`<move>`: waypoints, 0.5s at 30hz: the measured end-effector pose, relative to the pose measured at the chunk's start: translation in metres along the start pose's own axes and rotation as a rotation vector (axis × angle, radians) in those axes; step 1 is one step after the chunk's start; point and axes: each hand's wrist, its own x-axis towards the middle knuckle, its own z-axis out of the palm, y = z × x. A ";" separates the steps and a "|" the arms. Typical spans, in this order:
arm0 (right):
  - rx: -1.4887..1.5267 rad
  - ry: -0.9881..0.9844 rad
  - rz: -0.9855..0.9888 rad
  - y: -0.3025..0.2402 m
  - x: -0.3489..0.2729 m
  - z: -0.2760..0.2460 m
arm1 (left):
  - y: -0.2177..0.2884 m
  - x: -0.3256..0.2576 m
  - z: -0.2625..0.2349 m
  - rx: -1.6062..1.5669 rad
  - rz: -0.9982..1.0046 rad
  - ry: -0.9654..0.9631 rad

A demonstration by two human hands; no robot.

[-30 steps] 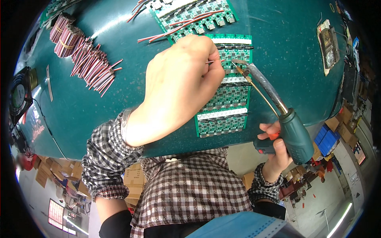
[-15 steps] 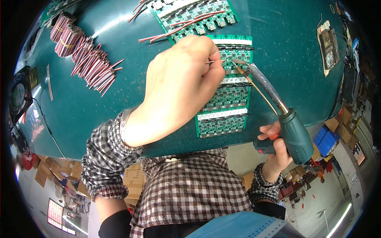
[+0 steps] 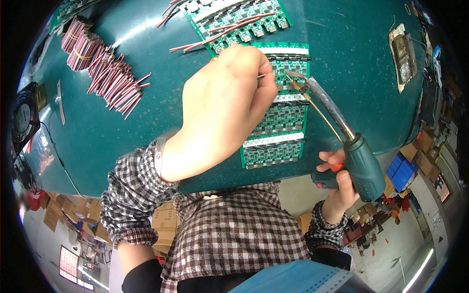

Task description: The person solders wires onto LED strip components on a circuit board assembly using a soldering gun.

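My left hand (image 3: 220,105) reaches over the near green circuit board panel (image 3: 286,117), thumb and finger pinched on a thin wire (image 3: 262,75). The wire's end points at the board; the rest of it is hidden by the hand. My right hand (image 3: 345,193) grips a dark green soldering gun (image 3: 364,168) with a red trigger. Its bent metal tip (image 3: 295,75) and the thin brass feed tube (image 3: 325,118) beside it come down over the same panel, just right of the wire end. Whether tip and wire touch is too small to tell.
A second board panel (image 3: 239,22) lies beyond, with red and white wires (image 3: 220,35) across it. At the far left are bundled wires (image 3: 80,49) and a loose pile (image 3: 117,83). A worn metal holder (image 3: 403,58) lies at right, a fan (image 3: 25,115) at left.
My left hand and wrist have shifted slightly to the right, the wire still pinched. The soldering gun has hardly moved. Both panels appear a few pixels further left.
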 end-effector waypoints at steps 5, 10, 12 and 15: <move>0.012 -0.004 0.011 0.001 -0.002 -0.001 | -0.001 -0.002 0.003 0.081 0.042 0.018; 0.006 0.004 0.033 0.001 -0.003 -0.002 | -0.001 -0.003 0.005 0.089 0.046 0.032; 0.003 0.007 0.030 0.001 -0.003 -0.001 | -0.002 -0.003 0.006 0.100 0.048 0.042; -0.003 0.008 0.028 -0.001 -0.002 0.001 | -0.003 -0.004 0.007 0.116 0.062 0.052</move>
